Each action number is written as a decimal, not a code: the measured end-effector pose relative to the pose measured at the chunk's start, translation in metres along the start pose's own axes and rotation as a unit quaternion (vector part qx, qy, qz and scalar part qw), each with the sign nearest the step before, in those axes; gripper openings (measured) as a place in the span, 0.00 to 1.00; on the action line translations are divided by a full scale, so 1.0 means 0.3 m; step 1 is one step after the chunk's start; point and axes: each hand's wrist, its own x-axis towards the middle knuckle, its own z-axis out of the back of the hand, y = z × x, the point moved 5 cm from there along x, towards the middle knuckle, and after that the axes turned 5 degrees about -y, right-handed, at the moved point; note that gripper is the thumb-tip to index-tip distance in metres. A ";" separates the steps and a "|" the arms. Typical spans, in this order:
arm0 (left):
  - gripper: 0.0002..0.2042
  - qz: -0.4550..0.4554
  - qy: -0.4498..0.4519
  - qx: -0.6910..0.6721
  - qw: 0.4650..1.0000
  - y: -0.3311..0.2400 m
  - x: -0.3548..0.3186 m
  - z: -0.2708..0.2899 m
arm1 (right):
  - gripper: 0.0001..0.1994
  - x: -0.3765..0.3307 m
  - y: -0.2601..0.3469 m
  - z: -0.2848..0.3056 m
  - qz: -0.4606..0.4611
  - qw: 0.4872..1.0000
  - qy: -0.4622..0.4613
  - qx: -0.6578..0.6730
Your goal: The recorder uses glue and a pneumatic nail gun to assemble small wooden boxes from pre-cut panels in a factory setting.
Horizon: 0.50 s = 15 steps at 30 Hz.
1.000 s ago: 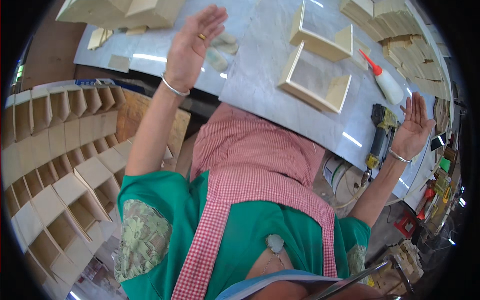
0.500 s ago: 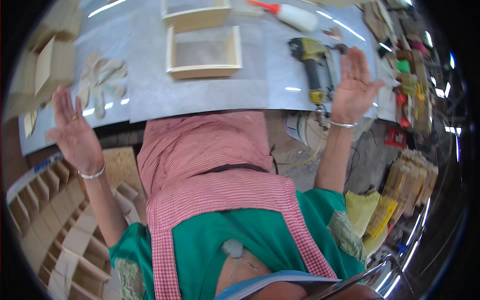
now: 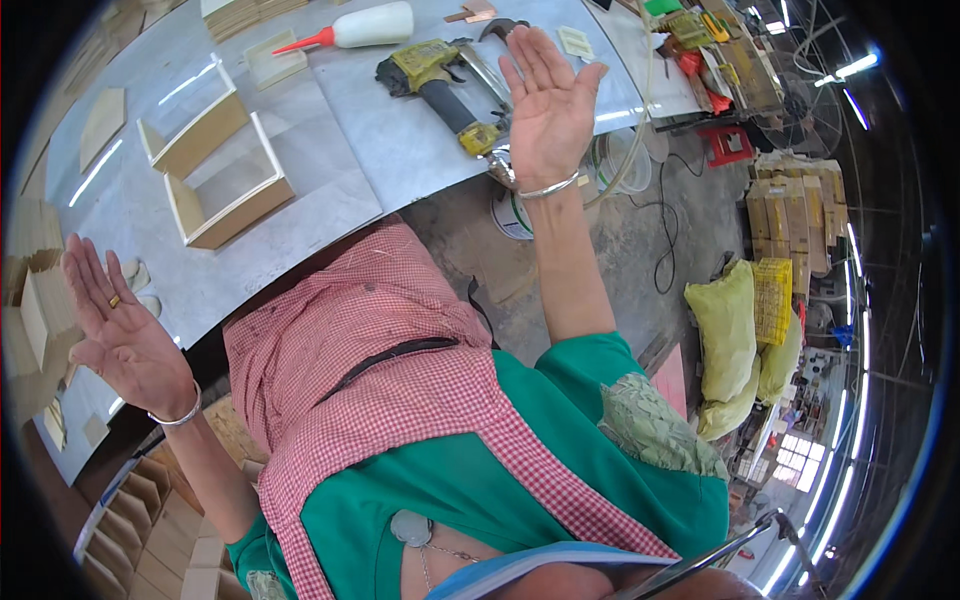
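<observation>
Both hands are raised, palms showing, with nothing in them. My left hand (image 3: pixel 130 335), a ring on one finger and a bangle at the wrist, is spread at the table's left front edge. It partly covers pale gloves (image 3: pixel 146 285). My right hand (image 3: pixel 552 110) has its fingers stretched out beside a yellow and black nail gun (image 3: pixel 445 95) and hides part of the hammer (image 3: pixel 500 30). Two open wooden box frames (image 3: pixel 235 195) stand between the hands on the grey table (image 3: pixel 330 195). Behind them lies a white glue bottle (image 3: pixel 372 25) with a red nozzle.
Wooden panels (image 3: pixel 48 310) are stacked at the left, and wooden compartments (image 3: pixel 130 520) stand below them. A white bucket (image 3: pixel 512 215) sits under the table edge. Cables (image 3: pixel 665 240) cross the floor. Yellow-green sacks (image 3: pixel 722 330) and stacked cardboard (image 3: pixel 795 215) are at the right.
The whole view has turned, so the table now slants and its things appear further left. Both hands stay raised and spread. More of the floor and room at the right now shows.
</observation>
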 end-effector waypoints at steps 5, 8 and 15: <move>0.42 -0.015 0.019 0.005 1.000 -0.031 0.004 -0.103 | 0.37 0.011 0.006 0.024 0.004 1.000 -0.004 -0.006; 0.43 -0.100 0.062 0.028 0.993 -0.069 0.036 -0.203 | 0.37 0.015 0.021 0.011 0.010 1.000 -0.006 -0.003; 0.35 -0.287 -0.023 -0.030 0.957 -0.218 0.101 -0.314 | 0.35 0.038 0.006 -0.008 0.011 0.997 -0.047 -0.054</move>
